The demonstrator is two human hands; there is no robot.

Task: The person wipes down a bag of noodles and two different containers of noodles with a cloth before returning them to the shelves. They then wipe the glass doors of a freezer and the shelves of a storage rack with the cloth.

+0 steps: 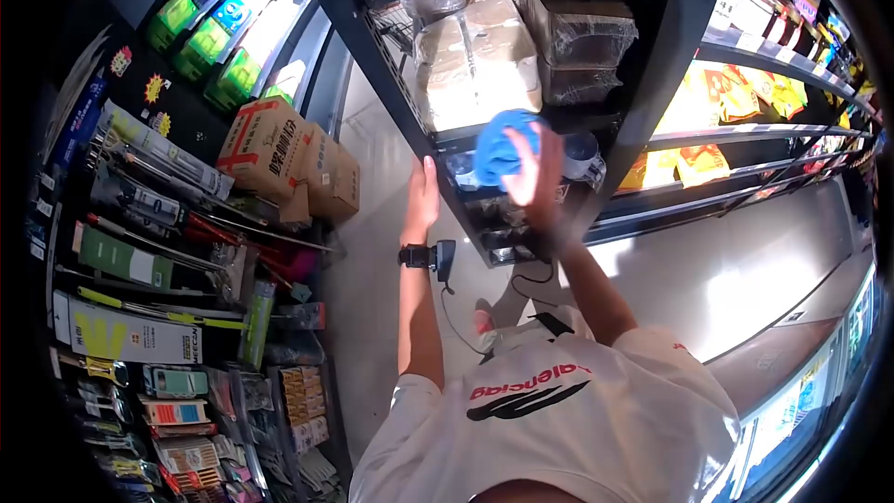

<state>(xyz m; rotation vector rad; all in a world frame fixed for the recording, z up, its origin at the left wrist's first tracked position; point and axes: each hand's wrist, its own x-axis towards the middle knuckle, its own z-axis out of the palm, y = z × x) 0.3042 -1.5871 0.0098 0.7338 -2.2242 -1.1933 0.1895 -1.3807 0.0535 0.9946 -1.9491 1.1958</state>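
Note:
My right hand (538, 169), a little blurred, presses a bunched blue cloth (500, 147) at the front of a dark metal shelf (438, 142). My left hand (423, 197) is stretched out flat against the shelf's upright post, its fingers straight and holding nothing. A black wrist device (415, 256) with a cable is strapped to my left wrist. Just behind the cloth, cardboard boxes (478, 61) stand on the shelf, and clear-wrapped brown boxes (582, 37) are stacked to their right. Beside my right hand, see-through containers (582, 154) sit on a lower level, partly covered by it.
Two cardboard cartons (264, 149) stand on the floor at the left, near a rack of hanging mops and packaged tools (140, 261). Snack bags (703, 163) line shelves at the right. Tiled floor (372, 317) runs between the racks. A lit glass-fronted cabinet (792, 410) is at lower right.

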